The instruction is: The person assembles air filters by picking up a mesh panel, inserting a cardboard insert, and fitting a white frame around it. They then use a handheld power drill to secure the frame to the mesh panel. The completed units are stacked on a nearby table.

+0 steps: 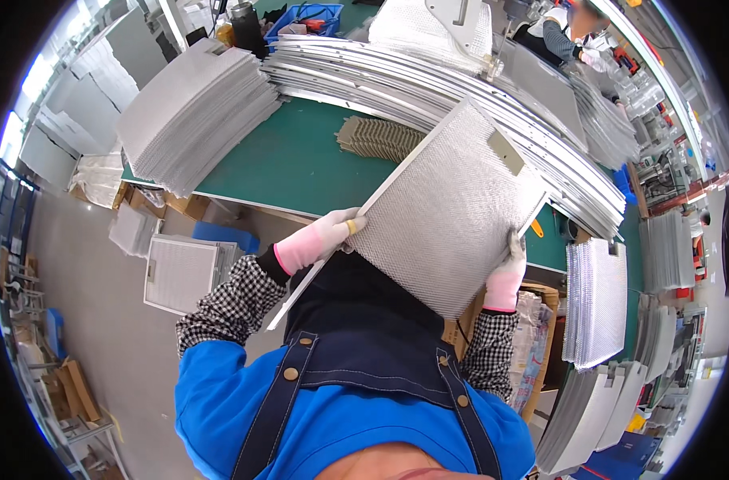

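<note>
A silver mesh filter panel [452, 216] is tilted in front of my body, a tan cut-out plate [504, 152] near its far right corner. A thin pale metal strip [296, 292] runs along the panel's left edge and sticks out past its near corner. My left hand [320, 238], in a white and pink glove, is closed on that left edge. At the panel's right edge, my right hand [506, 276] is closed too, its thumb on the mesh and its other fingers hidden beneath.
Long metal strips [340, 76] lie across the green table [300, 152], beside a row of olive-brown pieces [378, 138]. Mesh panel stacks stand at left [192, 116] and right [596, 304]. A blue basket [308, 20] sits far back. Another person [560, 36] works at far right.
</note>
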Available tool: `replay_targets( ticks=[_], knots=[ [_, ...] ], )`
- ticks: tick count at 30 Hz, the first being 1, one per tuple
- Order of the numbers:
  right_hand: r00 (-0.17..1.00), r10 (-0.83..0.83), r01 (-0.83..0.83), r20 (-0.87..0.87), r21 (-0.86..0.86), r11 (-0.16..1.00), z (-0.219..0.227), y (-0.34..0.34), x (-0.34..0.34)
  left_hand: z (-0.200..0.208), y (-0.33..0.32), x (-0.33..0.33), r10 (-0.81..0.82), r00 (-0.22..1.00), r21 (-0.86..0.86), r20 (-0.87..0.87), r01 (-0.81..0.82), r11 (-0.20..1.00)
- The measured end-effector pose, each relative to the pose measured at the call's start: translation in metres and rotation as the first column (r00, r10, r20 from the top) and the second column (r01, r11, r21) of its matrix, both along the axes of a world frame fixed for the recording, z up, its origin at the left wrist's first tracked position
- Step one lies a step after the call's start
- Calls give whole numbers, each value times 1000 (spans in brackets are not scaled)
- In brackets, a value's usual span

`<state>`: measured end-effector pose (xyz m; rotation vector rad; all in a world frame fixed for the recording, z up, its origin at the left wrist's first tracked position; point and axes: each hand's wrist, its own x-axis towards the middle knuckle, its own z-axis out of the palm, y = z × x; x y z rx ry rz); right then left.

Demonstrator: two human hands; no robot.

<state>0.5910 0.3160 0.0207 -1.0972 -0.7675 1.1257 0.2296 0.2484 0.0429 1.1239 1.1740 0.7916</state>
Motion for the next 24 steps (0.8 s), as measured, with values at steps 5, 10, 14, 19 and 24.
replay_targets(
  ticks=[5,10,14,19,24],
  knots=[
    [986,-28,22,-165,-37,999,5,-14,4,-5,6,5,296,849,573,-439,11,820],
    [982,-133,147,-135,96,985,11,-14,13,23,14,29,540,756,797,-369,-42,603],
    [981,-189,193,-41,183,964,50,-20,14,69,18,12,-63,998,219,7,60,974],
    [875,-281,167,395,297,940,68,-19,39,91,26,13,-79,991,507,-109,124,853],
    [976,-204,168,76,333,928,115,-30,23,98,23,25,93,933,662,-348,174,729]
  ],
)
